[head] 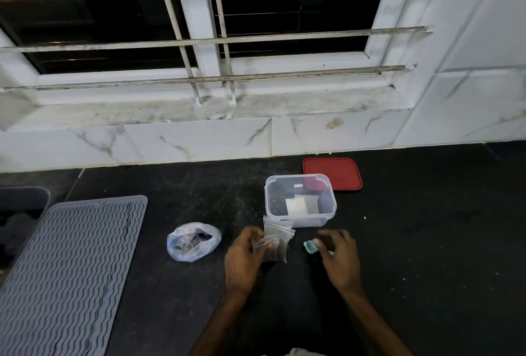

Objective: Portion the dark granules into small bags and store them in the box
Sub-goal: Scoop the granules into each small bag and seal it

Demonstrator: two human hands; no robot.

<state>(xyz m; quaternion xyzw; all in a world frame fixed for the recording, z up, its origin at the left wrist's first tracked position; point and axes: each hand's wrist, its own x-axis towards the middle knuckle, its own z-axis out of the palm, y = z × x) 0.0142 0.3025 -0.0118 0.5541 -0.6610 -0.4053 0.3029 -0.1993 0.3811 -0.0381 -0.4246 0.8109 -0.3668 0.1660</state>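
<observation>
- Head view: looked down on a dark speckled stone counter [412,256] below a barred window [199,37] set in white marbled tile.
- Left hand [242,259]: pinched on a fanned stack of small clear zip bags [277,237], thumb and fingers closed over the stack's lower left corner; bags stood roughly upright, upper edges just in front of the box's near wall.
- Right hand [338,256]: fingers spread and curled loosely, apart from the left hand, fingertips at a small teal object [310,247] lying on the counter; could not tell whether gripped or merely touched, nor what the object was.
- Clear rectangular plastic box with rounded corners [327,213]: open, upright, just behind the hands; held at least 2 small flat packets [297,206], 1 whitish, 1 clear, leaning against each other on the bottom.
- Red square plastic lid [341,170]: flat on the counter behind the box on the right, near corner hidden behind the box.
- Crumpled thin translucent plastic bag with dark granules inside [193,242]: on the counter left of the left hand, near it but not touching, mouth loosely open.
- Grey ribbed rubber mat with wavy lines [65,270]: flat at the far left, well apart from everything else.
</observation>
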